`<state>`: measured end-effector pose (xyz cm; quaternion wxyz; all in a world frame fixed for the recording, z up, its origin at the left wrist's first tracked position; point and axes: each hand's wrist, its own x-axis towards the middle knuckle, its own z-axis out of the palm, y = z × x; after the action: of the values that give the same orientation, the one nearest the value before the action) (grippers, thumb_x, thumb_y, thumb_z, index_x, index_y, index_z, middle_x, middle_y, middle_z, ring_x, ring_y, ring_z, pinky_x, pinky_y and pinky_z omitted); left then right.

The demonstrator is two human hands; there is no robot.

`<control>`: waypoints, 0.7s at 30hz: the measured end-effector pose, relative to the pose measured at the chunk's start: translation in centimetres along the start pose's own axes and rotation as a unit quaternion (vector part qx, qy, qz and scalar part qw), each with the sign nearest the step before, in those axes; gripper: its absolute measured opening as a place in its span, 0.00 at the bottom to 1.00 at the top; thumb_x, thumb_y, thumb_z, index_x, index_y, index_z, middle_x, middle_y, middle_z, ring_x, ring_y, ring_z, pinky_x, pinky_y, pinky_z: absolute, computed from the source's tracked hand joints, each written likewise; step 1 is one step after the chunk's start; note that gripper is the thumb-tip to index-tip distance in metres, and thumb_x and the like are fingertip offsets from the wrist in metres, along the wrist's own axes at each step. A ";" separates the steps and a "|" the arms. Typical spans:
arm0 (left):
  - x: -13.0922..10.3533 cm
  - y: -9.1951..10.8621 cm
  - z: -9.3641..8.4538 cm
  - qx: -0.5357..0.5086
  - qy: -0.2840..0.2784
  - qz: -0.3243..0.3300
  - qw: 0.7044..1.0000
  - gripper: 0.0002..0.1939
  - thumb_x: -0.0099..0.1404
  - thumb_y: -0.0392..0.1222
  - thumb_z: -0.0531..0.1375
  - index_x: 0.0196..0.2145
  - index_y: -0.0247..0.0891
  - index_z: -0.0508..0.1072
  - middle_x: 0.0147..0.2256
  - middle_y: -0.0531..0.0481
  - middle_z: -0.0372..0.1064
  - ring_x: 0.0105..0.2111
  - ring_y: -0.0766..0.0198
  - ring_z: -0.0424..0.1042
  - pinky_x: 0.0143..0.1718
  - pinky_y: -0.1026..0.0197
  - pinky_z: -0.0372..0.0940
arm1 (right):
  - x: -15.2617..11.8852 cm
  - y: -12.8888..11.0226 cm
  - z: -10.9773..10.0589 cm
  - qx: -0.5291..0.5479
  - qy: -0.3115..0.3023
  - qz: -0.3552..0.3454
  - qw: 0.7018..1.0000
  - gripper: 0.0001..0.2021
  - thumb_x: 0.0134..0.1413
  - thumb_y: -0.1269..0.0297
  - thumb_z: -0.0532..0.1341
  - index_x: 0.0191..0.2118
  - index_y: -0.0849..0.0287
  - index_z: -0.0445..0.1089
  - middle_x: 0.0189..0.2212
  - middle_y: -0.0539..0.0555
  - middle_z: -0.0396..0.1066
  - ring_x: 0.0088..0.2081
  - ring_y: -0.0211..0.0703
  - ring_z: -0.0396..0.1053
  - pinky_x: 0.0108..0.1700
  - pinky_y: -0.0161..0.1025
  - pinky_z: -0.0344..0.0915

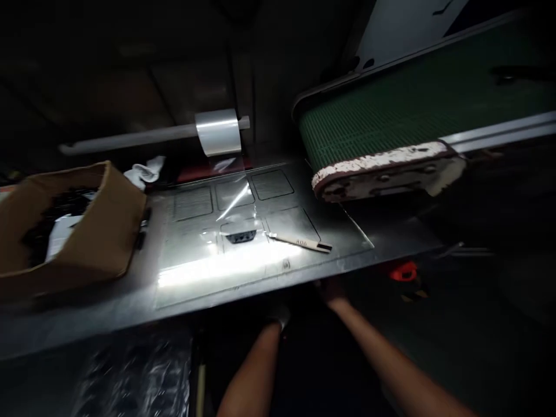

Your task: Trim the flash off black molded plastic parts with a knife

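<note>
In the head view my left hand (280, 315) is below the table's front edge, with something pale at it. Shadow hides its fingers. My right hand (332, 293) is close under the same edge, also too dark to make out its fingers. On the tabletop beyond them lies a clear sheet (191, 284) with dark rectangular outlines beneath it. A small dark trapezoid piece (241, 237) rests on the sheet under a strip of clear film. Beside it lies a pale flat-handled tool (299, 241) marked with letters, its tip toward the piece.
A roll of clear film (218, 132) hangs on a bar behind the table. An open cardboard box (117, 226) with dark parts stands at left. A green conveyor belt (391, 104) juts in from the right. A clear plastic tray (134, 376) sits low at left; an orange object (403, 271) lies low at right.
</note>
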<state>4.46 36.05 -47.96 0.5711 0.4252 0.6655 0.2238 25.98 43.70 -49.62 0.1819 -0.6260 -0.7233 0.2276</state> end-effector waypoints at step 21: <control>-16.2 19.1 -20.0 0.320 0.252 0.371 0.835 0.13 0.70 0.51 0.62 0.43 0.43 0.83 0.47 0.45 0.79 0.49 0.50 0.75 0.56 0.50 0.67 | -10.1 -5.4 -7.3 0.207 0.060 -0.038 0.976 0.14 0.67 0.62 0.54 0.53 0.53 0.71 0.51 0.58 0.74 0.53 0.51 0.72 0.57 0.51 0.70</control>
<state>-8.87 36.81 -18.83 0.0896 0.7278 0.6136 0.2928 26.99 33.80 -40.35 0.3595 -0.5594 -0.6713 0.3273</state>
